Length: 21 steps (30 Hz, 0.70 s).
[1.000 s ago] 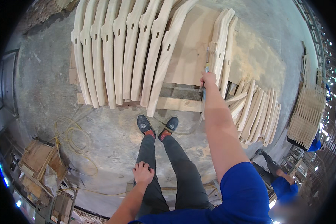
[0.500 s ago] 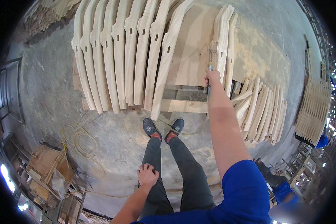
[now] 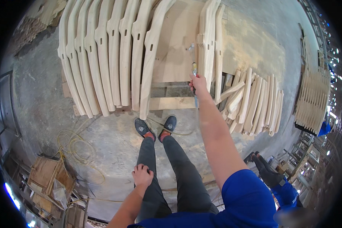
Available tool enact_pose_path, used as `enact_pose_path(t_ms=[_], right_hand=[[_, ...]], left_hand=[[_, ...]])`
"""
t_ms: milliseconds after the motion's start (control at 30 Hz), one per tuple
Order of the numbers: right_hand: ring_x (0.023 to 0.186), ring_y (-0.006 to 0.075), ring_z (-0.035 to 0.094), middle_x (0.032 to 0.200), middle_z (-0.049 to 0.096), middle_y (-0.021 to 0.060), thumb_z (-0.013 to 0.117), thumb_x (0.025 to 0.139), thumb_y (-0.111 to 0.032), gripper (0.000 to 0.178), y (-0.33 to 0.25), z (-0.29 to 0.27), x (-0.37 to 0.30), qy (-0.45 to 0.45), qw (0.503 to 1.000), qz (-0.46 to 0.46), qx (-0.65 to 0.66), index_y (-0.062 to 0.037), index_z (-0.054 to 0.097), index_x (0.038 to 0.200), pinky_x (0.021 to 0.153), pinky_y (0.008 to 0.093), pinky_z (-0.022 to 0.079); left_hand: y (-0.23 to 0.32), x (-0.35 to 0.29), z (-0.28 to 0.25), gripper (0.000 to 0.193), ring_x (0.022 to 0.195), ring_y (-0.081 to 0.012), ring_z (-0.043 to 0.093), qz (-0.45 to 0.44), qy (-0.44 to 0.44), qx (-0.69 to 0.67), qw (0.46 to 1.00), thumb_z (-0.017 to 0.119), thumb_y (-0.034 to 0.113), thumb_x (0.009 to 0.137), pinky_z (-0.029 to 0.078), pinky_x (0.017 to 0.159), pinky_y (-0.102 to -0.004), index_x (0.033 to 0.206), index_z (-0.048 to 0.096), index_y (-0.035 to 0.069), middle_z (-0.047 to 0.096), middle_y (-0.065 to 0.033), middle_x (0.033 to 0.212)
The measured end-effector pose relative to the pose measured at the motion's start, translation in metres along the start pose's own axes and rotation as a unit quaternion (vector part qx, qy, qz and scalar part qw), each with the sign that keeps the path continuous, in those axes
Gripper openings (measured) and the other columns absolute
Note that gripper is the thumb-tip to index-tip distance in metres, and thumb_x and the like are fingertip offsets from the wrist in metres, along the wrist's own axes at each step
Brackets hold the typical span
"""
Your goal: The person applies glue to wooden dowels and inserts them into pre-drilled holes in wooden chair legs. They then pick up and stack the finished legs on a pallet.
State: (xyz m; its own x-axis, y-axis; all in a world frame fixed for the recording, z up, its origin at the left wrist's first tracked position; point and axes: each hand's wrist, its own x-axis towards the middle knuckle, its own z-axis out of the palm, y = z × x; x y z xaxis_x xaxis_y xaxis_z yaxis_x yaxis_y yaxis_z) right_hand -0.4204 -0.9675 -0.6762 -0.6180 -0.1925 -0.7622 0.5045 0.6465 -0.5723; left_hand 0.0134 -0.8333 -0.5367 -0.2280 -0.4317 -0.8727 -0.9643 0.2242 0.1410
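Note:
My right hand is closed around an air blow gun, held over the board just left of two or three upright-lying curved wooden legs. A hose runs down from the gun beneath my forearm. Resting on my left thigh near the knee, my left hand has its fingers apart and holds nothing. To the left of the gun, several pale curved wooden legs lie side by side, each with a small slot. The gun's tip is blurred.
A flat brown board on a pallet lies under the legs. Shorter wood pieces are piled at right. A coiled yellow hose lies on the floor near a wooden box. Another person is at lower right.
The whole scene has shifted left and slightly up in view. My right hand with the air blow gun is now lower beside the right-hand legs. My left hand stays on my thigh.

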Motion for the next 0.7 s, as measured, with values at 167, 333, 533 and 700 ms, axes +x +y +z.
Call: enact_pose_path(t_ms=[167,333,533,700], right_hand=[[0.048,0.0117,0.05,0.061,0.05,0.0023,0.062,0.085,-0.02,0.019,0.01,-0.039,-0.031,-0.062,0.995,0.012,-0.071,-0.0038,0.053,0.084,0.036,0.0268,0.036],[0.053,0.0124,0.052,0.071,0.053,0.0028,0.063,0.085,-0.025,0.024,0.005,-0.075,-0.048,-0.079,0.995,0.035,-0.045,-0.007,0.053,0.098,0.041,0.0264,0.037],[0.057,0.0149,0.054,0.086,0.055,0.0058,0.061,0.088,-0.03,0.032,-0.003,-0.139,-0.021,-0.075,0.979,0.072,0.177,-0.0079,0.049,0.108,0.04,0.0251,0.038],[0.056,0.0137,0.054,0.074,0.055,0.0036,0.062,0.086,-0.024,0.022,0.007,-0.192,0.013,-0.055,0.98,0.074,0.178,-0.0081,0.051,0.095,0.038,0.0243,0.038]], left_hand=[[0.0,-0.002,-0.008,0.034,0.112,-0.0292,0.043,-0.009,-0.042,0.046,0.998,0.059,0.034,0.076,0.038,0.091,-0.0452,0.102,0.061,0.012,0.052,-0.0078,0.115],[0.04,0.031,-0.016,0.045,0.11,-0.0317,0.047,-0.012,-0.035,-0.045,0.998,0.062,0.038,0.076,0.039,0.092,-0.0452,0.112,0.057,0.011,0.054,-0.0107,0.115],[0.149,0.088,-0.002,0.058,0.104,-0.0326,0.053,0.104,0.017,-0.24,0.965,0.068,0.039,0.073,0.041,0.09,-0.0405,0.116,0.054,0.004,0.058,-0.016,0.111],[0.248,0.185,0.006,0.082,0.122,-0.0345,0.045,0.114,0.014,-0.397,0.911,0.075,0.043,0.07,0.037,0.099,-0.0404,0.133,0.041,0.002,0.048,-0.0229,0.129]])
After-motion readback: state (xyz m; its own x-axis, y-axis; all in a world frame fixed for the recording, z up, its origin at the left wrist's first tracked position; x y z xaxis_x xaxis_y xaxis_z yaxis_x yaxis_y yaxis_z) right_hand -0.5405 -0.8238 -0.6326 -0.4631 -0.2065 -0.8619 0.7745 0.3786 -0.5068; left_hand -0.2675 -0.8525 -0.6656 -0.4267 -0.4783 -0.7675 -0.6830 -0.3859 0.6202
